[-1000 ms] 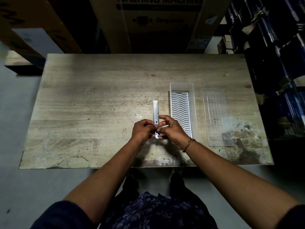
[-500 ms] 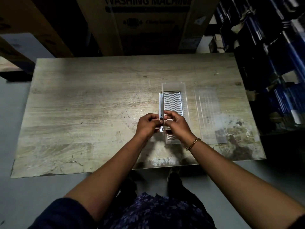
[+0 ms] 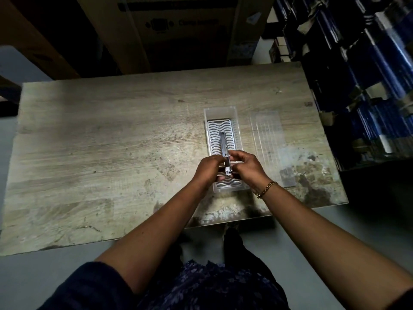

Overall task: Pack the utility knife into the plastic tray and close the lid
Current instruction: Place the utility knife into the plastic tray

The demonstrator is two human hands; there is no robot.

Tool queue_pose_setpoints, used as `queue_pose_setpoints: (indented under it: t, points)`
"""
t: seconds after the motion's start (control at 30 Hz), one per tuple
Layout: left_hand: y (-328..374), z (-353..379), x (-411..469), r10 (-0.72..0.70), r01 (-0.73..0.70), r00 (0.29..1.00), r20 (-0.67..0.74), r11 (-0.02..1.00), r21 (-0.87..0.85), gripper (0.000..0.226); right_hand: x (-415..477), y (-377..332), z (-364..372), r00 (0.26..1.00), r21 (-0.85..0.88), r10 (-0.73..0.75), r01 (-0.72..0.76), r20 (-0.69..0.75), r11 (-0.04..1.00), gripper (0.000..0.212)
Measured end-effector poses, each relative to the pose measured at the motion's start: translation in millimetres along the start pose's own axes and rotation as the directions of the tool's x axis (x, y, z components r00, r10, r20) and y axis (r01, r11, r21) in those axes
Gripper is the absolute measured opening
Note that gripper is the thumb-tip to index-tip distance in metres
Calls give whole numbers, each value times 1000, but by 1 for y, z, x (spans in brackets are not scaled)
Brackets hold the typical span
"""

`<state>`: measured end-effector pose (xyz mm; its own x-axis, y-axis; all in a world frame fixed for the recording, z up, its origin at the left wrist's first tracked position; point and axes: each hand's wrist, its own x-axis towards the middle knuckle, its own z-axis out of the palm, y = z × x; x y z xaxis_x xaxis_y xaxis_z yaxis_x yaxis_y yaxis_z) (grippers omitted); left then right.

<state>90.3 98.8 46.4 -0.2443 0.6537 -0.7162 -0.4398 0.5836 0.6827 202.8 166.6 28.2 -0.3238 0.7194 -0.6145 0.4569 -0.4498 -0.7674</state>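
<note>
A slim silver utility knife points away from me over the clear plastic tray, which has a white wavy insert. My left hand and my right hand both pinch the knife's near end above the tray's near half. Whether the knife rests on the insert or hovers just above it, I cannot tell. The clear ribbed lid lies flat on the table to the right of the tray.
The worn wooden table stretches far to the left. Large cardboard boxes stand behind its far edge. Dark blue wrapped stock is stacked along the right side.
Both hands have carried the knife to the right, from the bare table beside the tray to a spot over the tray's insert. The view has shifted too.
</note>
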Motion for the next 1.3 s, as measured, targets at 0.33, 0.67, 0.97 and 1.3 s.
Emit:
queue_pose_setpoints:
  t: [0.33, 0.67, 0.97, 1.3]
  points:
    - [0, 7, -1, -49, 51, 998, 33, 997, -49, 24, 6, 6, 4, 994, -238, -38, 14, -99, 971, 39]
    - [-2, 17, 2, -160, 163, 986, 40, 982, -92, 27, 3, -1, 9, 997, -513, -55, 16, -63, 858, 41]
    - [0, 21, -1, -245, 246, 969, 28, 960, -133, 42, 4, -5, 14, 999, -602, 44, -41, -10, 798, 47]
    - [2, 27, 0, -219, 220, 975, 21, 964, -152, 65, 12, -3, 17, 998, -628, 68, -64, -18, 776, 37]
